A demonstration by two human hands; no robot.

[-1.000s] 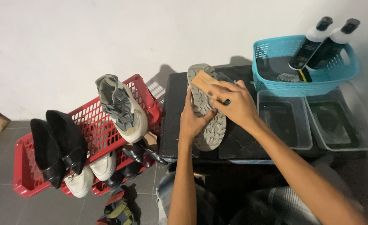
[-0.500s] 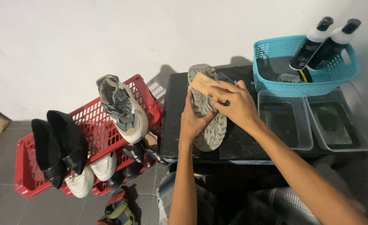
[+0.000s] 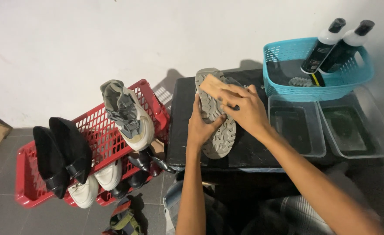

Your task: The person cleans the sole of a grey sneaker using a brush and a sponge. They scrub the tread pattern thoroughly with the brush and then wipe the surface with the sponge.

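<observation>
The shoe lies sole-up on the black table, w/ left hand gripping its side, so it does not slide. Right hand is closed on a tan brush, pressed against the sole near toe.

The right hand is covering most of the tan brush, so its bristles are staying out of sight. The left hand is hiding one flank of the upturned shoe, and the upper is facing away. The two bottles are sinking into the blue basket (their lower halves screened by mesh). The clear tray is running toward the right edge, and something striped at the bottom edge is getting cut off.
</observation>
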